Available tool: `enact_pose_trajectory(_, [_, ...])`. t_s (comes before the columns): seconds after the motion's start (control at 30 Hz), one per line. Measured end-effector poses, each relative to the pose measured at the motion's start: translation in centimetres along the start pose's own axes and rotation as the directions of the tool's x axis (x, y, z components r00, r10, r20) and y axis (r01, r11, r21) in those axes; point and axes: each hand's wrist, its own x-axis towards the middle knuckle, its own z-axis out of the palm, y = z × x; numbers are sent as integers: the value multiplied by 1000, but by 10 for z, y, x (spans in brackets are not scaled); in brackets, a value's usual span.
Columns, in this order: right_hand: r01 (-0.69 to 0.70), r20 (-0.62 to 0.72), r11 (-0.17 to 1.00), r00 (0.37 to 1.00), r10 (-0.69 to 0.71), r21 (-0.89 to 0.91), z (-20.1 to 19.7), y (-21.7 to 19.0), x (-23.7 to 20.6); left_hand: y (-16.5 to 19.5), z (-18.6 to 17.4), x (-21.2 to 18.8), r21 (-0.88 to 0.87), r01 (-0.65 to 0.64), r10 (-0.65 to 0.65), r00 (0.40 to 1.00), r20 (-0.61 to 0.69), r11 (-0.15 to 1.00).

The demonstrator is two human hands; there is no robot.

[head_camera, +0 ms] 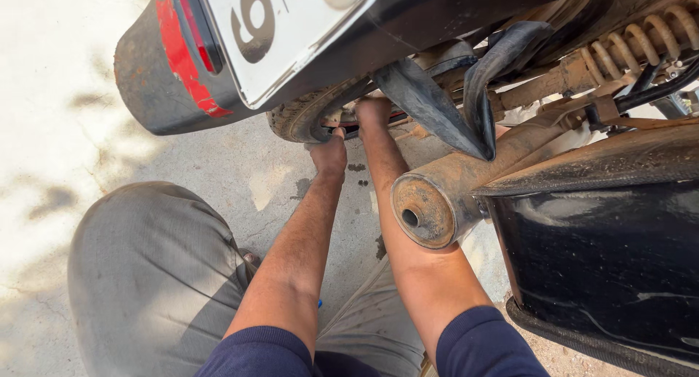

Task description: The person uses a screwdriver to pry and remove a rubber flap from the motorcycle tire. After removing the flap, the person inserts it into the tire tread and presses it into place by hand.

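Item, nearest to us: our two navy sleeves (466, 344) and bare forearms, over our bent knee in grey trousers (145, 275).

Item: our left hand (329, 153), knuckles upward, fingers curled against the rear tyre (302, 115) at its lower edge; how tightly it grips we cannot tell.

Item: our right hand (373, 108), just beside the left and higher, pressed to the same tyre where a limp black inner tube (437, 100) hangs out; its fingers are hidden behind the tube and wheel, so its hold cannot be judged.

Item: the rear tyre, worn and dusty, tucked under the black mudguard (145, 71), which carries a red reflector (182, 53) and a white number plate (277, 35).

Item: a rusty, mud-caked exhaust pipe (429, 206), its round end facing us, crossing over our right forearm.

Item: a coiled suspension spring (641, 38), upper right, dust-coated.

Item: a glossy black side panel (611, 260), right edge.

Item: pale concrete ground (58, 129), with dappled shade and small dark spots near the wheel.
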Motion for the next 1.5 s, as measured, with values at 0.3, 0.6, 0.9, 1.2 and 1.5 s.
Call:
enact_pose_trajectory(0.3, [487,-199,869,846,-494,-88,-1,14,-21,2,0,0,171,107,-92,992,-92,979])
enact_pose_trajectory(0.6, [147,82,905,977,-195,400,-12,14,-28,5,7,-7,3,119,-118,985,-128,993])
enact_pose_trajectory(0.9, [460,-174,877,861,-478,-137,1,14,-25,21,-2,-17,2,211,-211,976,-56,977])
enact_pose_trajectory(1.2, [219,7,976,976,-219,18,-14,13,-32,16,-7,-18,-42,37,-33,994,109,998])
enact_pose_trajectory(1.5, [355,-142,931,929,-342,85,-5,50,-45,54,-107,42,305,-272,287,958,-4,913])
